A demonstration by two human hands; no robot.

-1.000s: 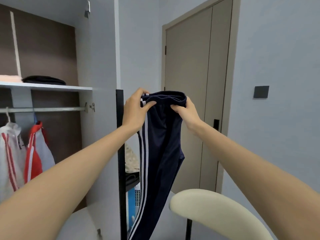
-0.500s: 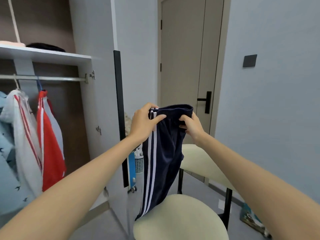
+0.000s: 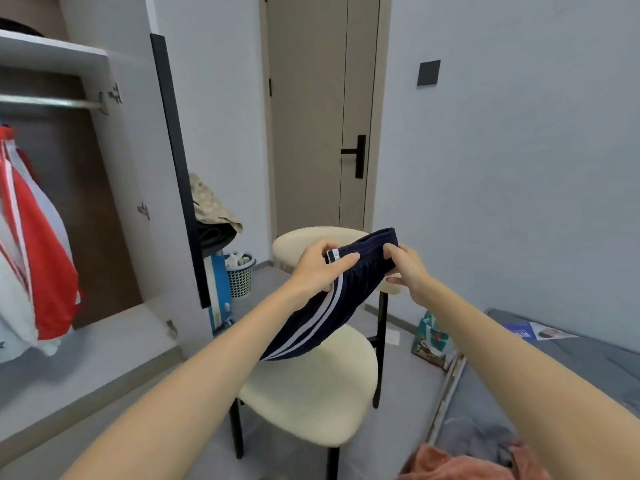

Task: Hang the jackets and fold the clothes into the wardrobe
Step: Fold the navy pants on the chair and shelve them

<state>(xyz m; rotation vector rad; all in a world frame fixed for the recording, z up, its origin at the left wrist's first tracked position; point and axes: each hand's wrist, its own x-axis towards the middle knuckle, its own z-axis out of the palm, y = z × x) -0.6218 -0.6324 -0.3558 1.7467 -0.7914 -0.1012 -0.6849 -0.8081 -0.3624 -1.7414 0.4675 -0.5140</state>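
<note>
Nearest, right of the cream padded chair [image 3: 311, 396], a crumpled orange cloth [image 3: 446, 462] lies on a grey bed [image 3: 554, 362]. Above the chair seat, the left hand [image 3: 317, 268] and right hand [image 3: 408, 271] both pinch the waistband of navy track trousers with white side stripes [image 3: 325, 317], whose lower end rests on the seat. Left of the chair, a red-and-white jacket [image 3: 38, 254] hangs in the open wardrobe [image 3: 114, 161].

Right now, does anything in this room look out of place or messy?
Yes. A crumpled orange garment lies unfolded at the near end of the bed, and a printed bag sits on the floor beside the bed.
</note>
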